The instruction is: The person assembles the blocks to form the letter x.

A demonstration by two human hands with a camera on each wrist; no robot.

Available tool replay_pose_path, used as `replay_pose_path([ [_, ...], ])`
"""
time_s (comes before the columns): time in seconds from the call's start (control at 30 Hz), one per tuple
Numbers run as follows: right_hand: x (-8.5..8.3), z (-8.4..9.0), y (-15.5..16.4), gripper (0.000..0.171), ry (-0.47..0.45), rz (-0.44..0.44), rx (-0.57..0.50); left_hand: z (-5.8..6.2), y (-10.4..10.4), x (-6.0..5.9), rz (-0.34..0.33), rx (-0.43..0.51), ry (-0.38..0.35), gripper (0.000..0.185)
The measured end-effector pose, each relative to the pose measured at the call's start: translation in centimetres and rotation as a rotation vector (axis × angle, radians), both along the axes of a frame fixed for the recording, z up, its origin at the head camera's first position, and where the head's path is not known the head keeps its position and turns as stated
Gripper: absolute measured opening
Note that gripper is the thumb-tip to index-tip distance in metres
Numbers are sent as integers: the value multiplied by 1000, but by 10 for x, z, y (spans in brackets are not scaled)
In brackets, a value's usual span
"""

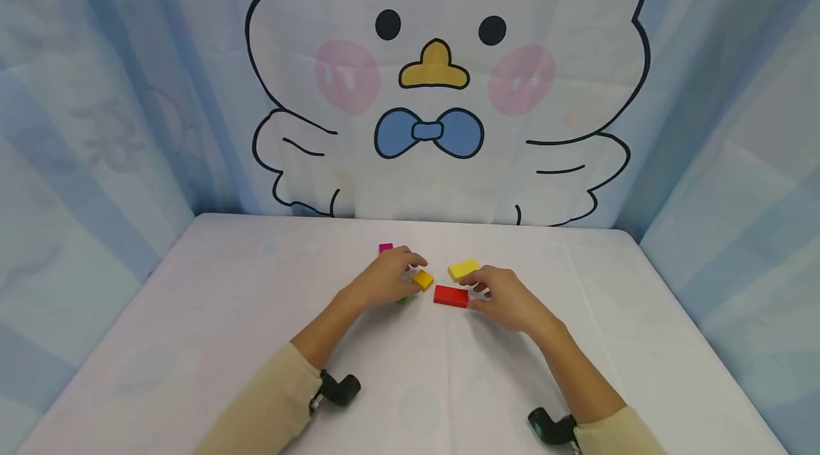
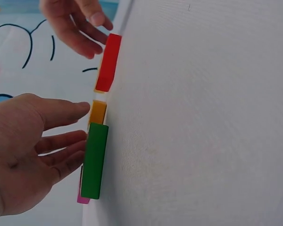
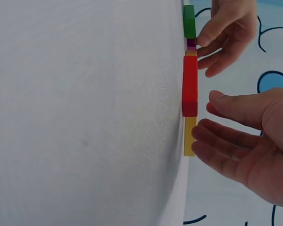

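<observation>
My left hand (image 1: 386,277) hovers over the small blocks with its fingers loosely bent and grips none of them. By its fingertips lies an orange block (image 1: 423,280); a green block (image 2: 95,161), mostly covered by this hand in the head view, sits below it. Past the knuckles a magenta block (image 1: 386,248) peeks out. On the other side, my right hand (image 1: 506,296) reaches in with thumb and fingers apart. Its thumb is close to a red block (image 1: 451,296), and its fingertips are at a yellow block (image 1: 472,269); whether they touch I cannot tell.
All the blocks lie on a white-covered table (image 1: 410,405), grouped toward its far side. A curtain (image 1: 435,177) with a cartoon bird hangs behind the far edge, and more curtain closes off both sides. Each wrist carries a black camera (image 1: 342,389).
</observation>
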State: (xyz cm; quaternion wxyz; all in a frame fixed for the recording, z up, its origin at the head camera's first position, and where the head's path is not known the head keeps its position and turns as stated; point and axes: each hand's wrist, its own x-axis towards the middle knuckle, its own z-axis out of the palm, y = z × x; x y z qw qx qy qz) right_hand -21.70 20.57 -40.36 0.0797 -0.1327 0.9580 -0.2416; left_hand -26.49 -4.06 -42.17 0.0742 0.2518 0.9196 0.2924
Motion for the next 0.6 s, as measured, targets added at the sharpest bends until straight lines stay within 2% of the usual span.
replay_pose_path([
  [0.43, -4, -4, -4, 40, -19, 41, -9, -2, 10, -6, -34, -8, -49, 39],
  [0.6, -7, -5, -6, 37, -17, 46, -19, -3, 13, -8, -39, -14, -27, 34],
])
